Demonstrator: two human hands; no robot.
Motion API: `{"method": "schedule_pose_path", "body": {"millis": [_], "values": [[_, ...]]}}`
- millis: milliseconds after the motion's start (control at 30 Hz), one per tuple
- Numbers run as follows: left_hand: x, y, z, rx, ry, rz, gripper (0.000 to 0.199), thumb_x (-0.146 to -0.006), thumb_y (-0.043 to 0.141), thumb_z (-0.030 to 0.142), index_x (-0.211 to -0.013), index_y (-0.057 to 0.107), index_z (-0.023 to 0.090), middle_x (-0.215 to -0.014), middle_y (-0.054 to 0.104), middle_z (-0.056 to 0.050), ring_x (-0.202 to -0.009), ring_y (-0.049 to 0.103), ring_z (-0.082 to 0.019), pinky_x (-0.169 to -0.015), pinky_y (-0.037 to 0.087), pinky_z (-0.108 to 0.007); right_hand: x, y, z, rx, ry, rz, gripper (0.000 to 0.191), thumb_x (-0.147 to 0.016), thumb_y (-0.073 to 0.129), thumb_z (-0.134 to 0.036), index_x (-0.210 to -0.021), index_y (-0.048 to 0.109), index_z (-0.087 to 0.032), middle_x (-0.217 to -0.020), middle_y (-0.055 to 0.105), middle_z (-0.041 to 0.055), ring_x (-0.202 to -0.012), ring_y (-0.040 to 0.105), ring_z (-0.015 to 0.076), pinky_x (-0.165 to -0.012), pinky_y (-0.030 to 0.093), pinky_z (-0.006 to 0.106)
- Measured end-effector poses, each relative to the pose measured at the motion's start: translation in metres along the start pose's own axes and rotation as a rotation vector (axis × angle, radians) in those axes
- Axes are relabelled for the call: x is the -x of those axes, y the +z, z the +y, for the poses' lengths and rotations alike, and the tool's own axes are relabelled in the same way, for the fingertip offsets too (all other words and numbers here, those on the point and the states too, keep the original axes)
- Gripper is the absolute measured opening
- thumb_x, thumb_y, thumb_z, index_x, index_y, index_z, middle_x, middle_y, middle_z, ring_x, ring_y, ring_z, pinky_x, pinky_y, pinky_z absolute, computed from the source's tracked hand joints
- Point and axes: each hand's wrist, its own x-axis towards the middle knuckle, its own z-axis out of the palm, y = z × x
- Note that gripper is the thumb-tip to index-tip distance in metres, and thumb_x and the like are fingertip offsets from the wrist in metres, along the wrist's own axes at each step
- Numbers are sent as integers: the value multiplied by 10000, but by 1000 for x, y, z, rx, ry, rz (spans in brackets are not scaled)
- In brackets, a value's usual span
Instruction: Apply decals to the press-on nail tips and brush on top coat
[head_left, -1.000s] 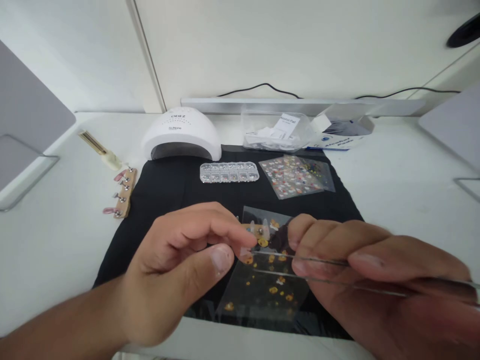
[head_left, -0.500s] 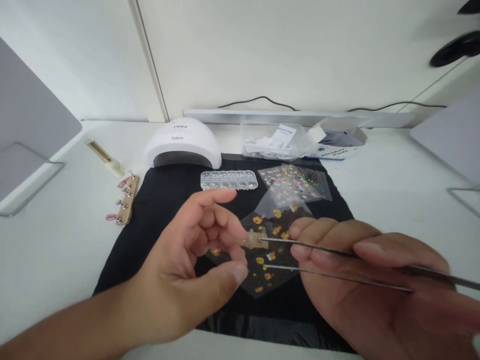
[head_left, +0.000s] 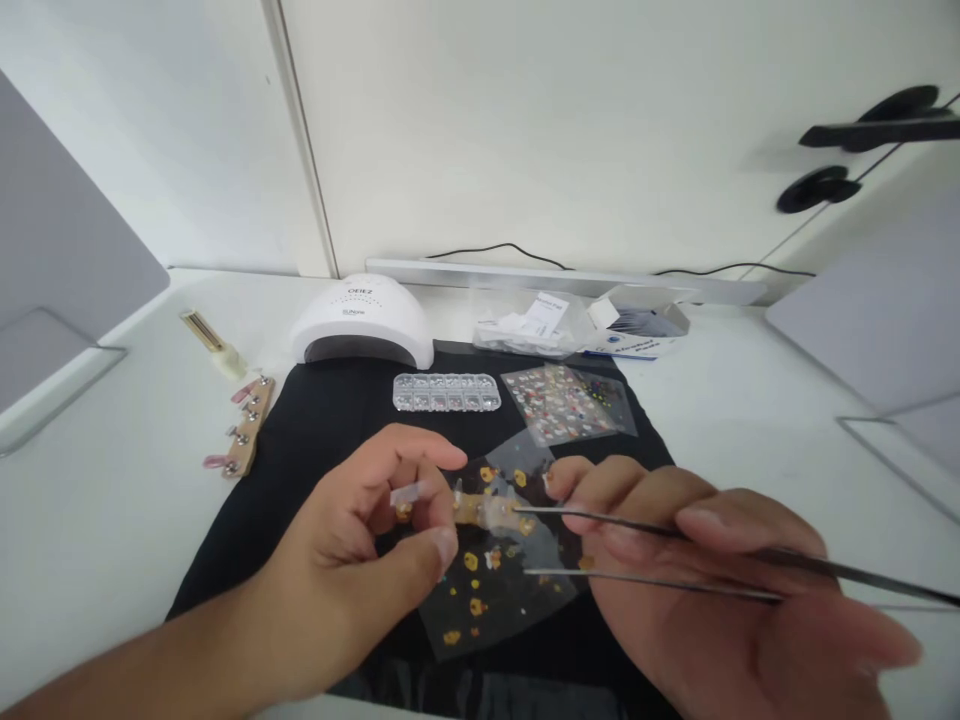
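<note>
My left hand (head_left: 375, 560) is curled round a short wooden nail-tip stand (head_left: 470, 510) with clear nail tips on it. One clear tip (head_left: 409, 494) shows by its fingers; the stand's middle is partly hidden behind them. A pair of metal tweezers (head_left: 645, 522) lies across my right hand (head_left: 675, 570), its prongs spread apart. The upper prong's point meets the stand's right end, though I cannot tell whether it touches. Below both hands lies a clear sticker sheet (head_left: 499, 610) with small yellow figures.
On the black cloth (head_left: 337, 400) are a clear rhinestone case (head_left: 446, 393) and more sticker sheets (head_left: 559, 405). Behind stand a white nail lamp (head_left: 364, 318), a plastic tub (head_left: 525, 330) and an alcohol pad box (head_left: 637, 330). Another nail-tip stand (head_left: 247, 430) and a bottle (head_left: 214, 345) are left.
My left hand and the nail-tip stand have shifted, so more of the stand shows between the hands. The tweezers stay at its right end. The whole view has tilted upward slightly.
</note>
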Motion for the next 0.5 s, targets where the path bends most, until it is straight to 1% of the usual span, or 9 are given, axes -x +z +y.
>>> {"method": "schedule_pose_path", "body": {"millis": [100,200,267,333,400,500], "values": [[0,-1,1,-30,-5,-7,397,-899,670,39,-1116,732,365,-782,634,59,-684,559,-56,-661,494,-99,3,3,0,-24,8,-17,350,-1006,593,-495,-1106,817,-245,-759,787,26,-684,721,189,-775,651,390],[1,-1,2,-70,16,-20,388,-907,671,48,-1129,731,361,-781,645,60,-687,575,-53,-668,498,-97,7,6,0,-10,23,12,344,-995,620,-502,-1088,828,-244,-753,792,22,-679,725,166,-773,645,336],[1,-1,1,-102,46,-16,367,-907,685,62,-1131,731,349,-780,656,60,-689,592,-56,-675,510,-104,8,7,0,-1,32,18,343,-983,636,-515,-1080,833,-252,-751,795,19,-671,719,162,-771,645,328],[1,-1,1,-153,63,-2,321,-896,710,74,-1104,741,318,-762,665,54,-679,612,-66,-676,531,-123,9,10,-1,15,37,52,367,-973,629,-556,-1064,838,-269,-734,792,18,-649,707,171,-730,646,344],[2,-1,3,-213,71,17,259,-888,731,95,-1070,752,278,-743,675,39,-667,632,-84,-663,553,-145,9,14,-3,60,59,116,376,-959,620,-599,-1021,844,-304,-694,782,8,-608,685,175,-694,644,360],[3,-1,5,-286,89,34,199,-890,748,131,-1049,764,250,-760,707,12,-670,663,-110,-633,571,-169,8,19,-9,118,104,183,329,-912,668,-606,-942,853,-336,-638,766,-9,-553,654,161,-638,641,336]]}}
